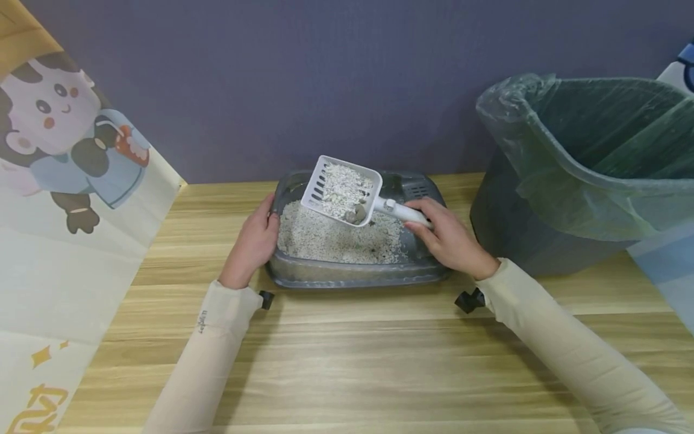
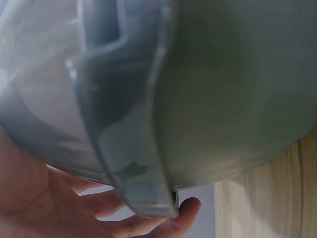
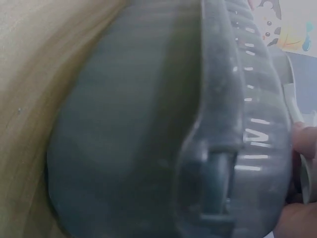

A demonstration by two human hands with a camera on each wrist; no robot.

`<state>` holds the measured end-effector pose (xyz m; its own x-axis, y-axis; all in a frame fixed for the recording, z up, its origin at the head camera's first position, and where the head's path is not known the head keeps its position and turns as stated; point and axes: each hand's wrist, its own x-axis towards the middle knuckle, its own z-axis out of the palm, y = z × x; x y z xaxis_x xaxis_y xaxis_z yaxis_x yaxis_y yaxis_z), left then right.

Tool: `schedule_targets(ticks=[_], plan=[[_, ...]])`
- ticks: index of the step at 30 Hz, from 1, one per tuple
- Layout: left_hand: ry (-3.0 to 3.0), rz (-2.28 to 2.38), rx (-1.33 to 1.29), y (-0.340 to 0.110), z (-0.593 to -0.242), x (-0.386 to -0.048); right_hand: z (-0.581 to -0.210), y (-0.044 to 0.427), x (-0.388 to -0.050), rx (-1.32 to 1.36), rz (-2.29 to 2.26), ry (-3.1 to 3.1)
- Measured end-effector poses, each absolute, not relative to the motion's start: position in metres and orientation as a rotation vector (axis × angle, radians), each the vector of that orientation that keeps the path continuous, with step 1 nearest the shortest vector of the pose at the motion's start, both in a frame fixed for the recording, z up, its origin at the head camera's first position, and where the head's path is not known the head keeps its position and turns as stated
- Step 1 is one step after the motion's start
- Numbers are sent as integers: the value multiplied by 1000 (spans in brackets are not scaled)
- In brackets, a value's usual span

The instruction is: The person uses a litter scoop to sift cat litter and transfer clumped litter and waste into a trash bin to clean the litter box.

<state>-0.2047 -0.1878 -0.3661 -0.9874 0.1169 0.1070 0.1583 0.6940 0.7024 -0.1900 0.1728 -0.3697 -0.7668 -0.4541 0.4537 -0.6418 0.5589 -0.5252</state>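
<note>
A grey litter box [image 1: 358,275] stands on the wooden surface, pale granular litter [image 1: 336,247] spread over its floor. Above it, my right hand [image 1: 452,241] grips the handle of a white litter scoop [image 1: 403,211]. Litter granules and a greyish clump [image 1: 355,214] lie in the slotted scoop head, which is held level over the box. My left hand [image 1: 252,244] holds the box's left rim, its thumb at the top edge. In the left wrist view its fingers [image 2: 124,225] curl against the rim. The box wall [image 3: 119,129] hides most of the right hand in the right wrist view.
A tall grey trash bin [image 1: 509,217] with a translucent bag [image 1: 575,199] over its rim stands right of the box. Behind is a dark purple-grey wall [image 1: 303,84]. A cartoon-printed panel [image 1: 81,253] borders the left side of the wooden surface [image 1: 347,355].
</note>
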Motion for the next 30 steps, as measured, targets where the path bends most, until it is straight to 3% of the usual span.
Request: schedule_targets(ticks=[30], plan=[[-2828,-1198,-247,-189,-369,-205,-360,184,-185,876,1038,-2715]])
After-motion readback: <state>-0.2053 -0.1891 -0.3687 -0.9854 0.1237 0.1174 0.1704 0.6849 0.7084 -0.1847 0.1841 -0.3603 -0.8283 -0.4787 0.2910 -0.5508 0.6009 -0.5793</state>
